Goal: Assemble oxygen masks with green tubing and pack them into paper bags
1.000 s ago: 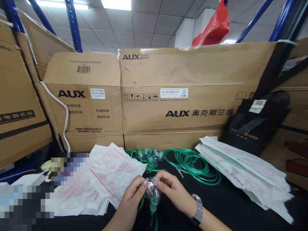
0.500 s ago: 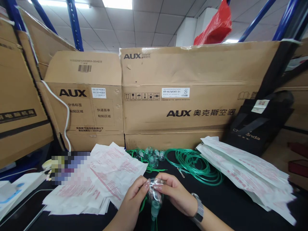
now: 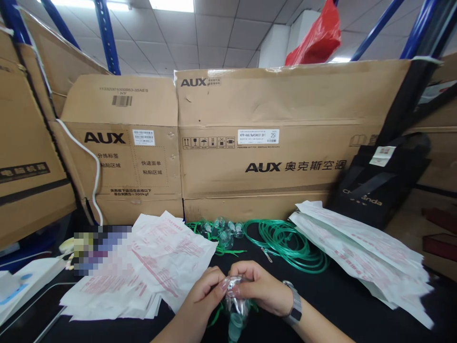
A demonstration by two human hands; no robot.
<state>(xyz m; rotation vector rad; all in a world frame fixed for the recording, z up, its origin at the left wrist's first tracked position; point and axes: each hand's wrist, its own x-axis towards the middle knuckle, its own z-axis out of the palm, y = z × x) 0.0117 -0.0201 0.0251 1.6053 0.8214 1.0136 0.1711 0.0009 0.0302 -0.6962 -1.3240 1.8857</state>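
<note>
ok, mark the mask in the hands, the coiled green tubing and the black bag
mask [image 3: 236,309], head view, on the clear shell below the fingertips
green tubing [image 3: 285,240], head view, on the coil's middle loops
black bag [image 3: 385,186], head view, on the bag's front face

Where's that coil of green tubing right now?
In the head view the coil of green tubing lies on the black table, right of centre, between the clear masks and the right-hand stack of packets.

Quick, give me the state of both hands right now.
Left hand: closed, fingertips pinching the clear plastic mask.
Right hand: closed on the same clear plastic mask, from the other side.
</note>
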